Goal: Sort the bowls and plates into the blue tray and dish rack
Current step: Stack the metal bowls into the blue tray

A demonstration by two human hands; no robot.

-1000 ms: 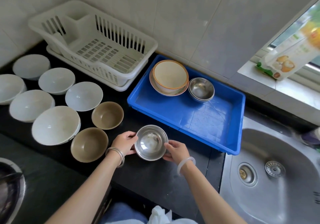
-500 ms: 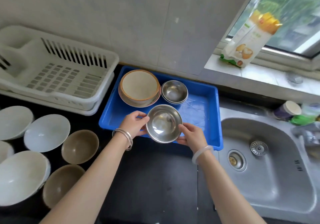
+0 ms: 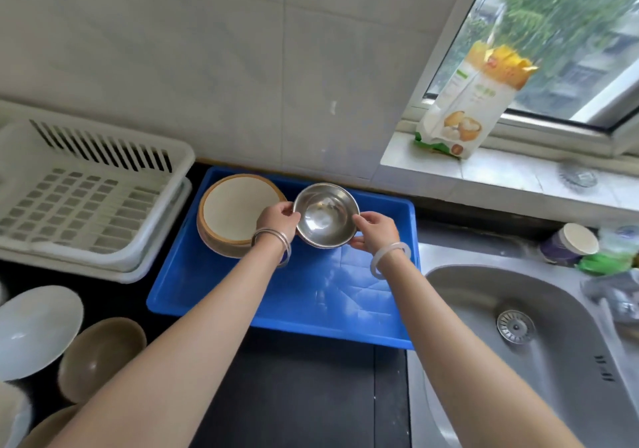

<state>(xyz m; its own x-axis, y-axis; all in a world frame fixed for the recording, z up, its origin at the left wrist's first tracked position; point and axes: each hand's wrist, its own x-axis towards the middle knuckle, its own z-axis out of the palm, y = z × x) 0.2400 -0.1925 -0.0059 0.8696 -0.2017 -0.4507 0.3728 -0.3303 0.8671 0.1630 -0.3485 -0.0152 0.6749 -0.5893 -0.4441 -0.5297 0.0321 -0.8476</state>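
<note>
Currently, steel bowl [image 3: 325, 217] over blue tray [image 3: 328, 297], left hand [image 3: 278, 220], right hand [image 3: 377, 232] fingers [image 3: 361, 220] pinching rim

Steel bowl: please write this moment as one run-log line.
object: round stainless steel bowl | left hand: grips rim | right hand: grips rim | place: over blue plastic tray, beside beige bowl

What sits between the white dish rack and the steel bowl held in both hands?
Head view: a tan-rimmed bowl stands there, in the far left corner of the tray, partly behind the left hand gripping the steel bowl.
</note>
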